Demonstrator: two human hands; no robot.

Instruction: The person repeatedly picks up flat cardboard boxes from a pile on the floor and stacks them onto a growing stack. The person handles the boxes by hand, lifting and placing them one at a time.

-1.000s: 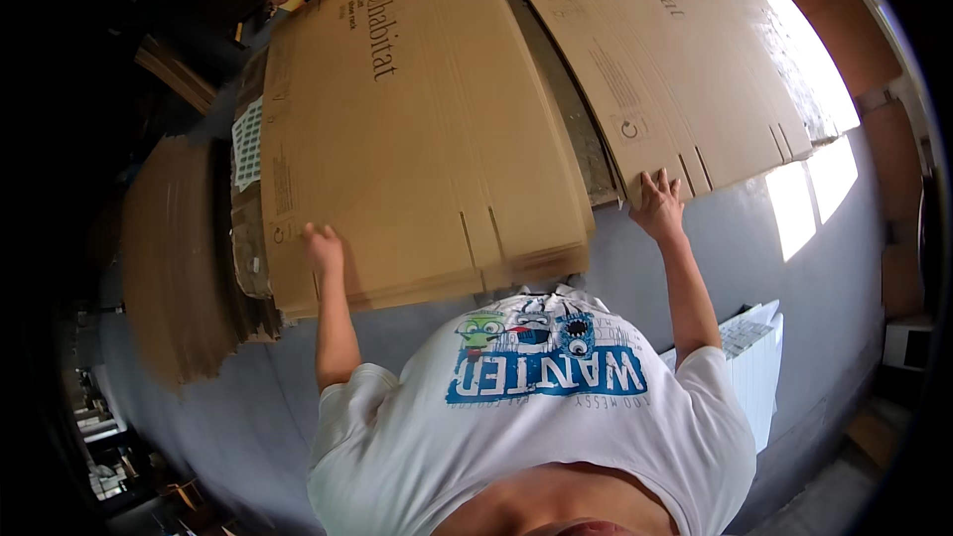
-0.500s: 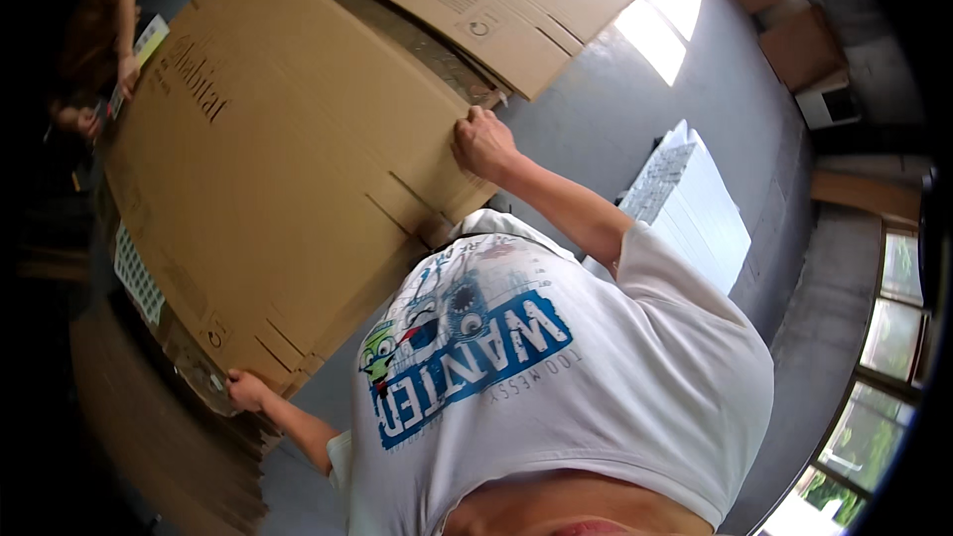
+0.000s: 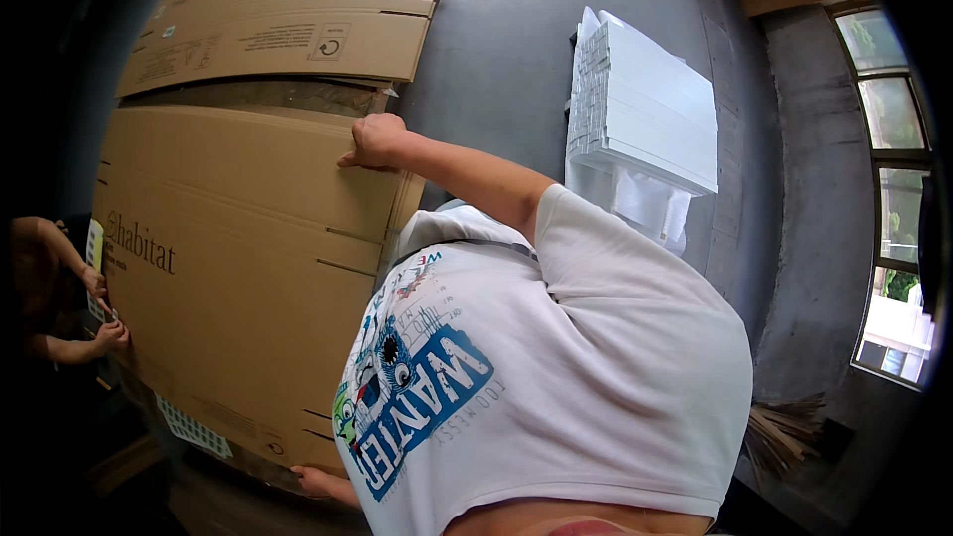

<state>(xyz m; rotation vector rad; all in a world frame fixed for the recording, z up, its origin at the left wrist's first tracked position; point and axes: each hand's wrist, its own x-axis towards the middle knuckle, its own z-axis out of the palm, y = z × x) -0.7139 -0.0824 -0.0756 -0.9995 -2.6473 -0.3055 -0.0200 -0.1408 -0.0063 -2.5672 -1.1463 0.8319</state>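
Observation:
I hold a large flattened brown cardboard box (image 3: 228, 278) by the edge nearest my body. My right hand (image 3: 375, 142) is closed on that edge at the upper corner. My left hand (image 3: 316, 482) grips the same edge at the lower corner, partly hidden under the cardboard and my white printed shirt (image 3: 536, 367). At the far edge of the box, another person's two hands (image 3: 103, 310) hold it.
A second flattened cardboard box (image 3: 288, 10) lies beyond, on the grey floor (image 3: 496, 60). A stack of white panels (image 3: 645, 99) stands to the right. Windows (image 3: 893, 189) line the right wall, and a straw broom (image 3: 784, 432) lies below them.
The view has swung round to the right and the box now lies at my left. Both my hands keep their grip on its near edge. The other person's hands have come into view.

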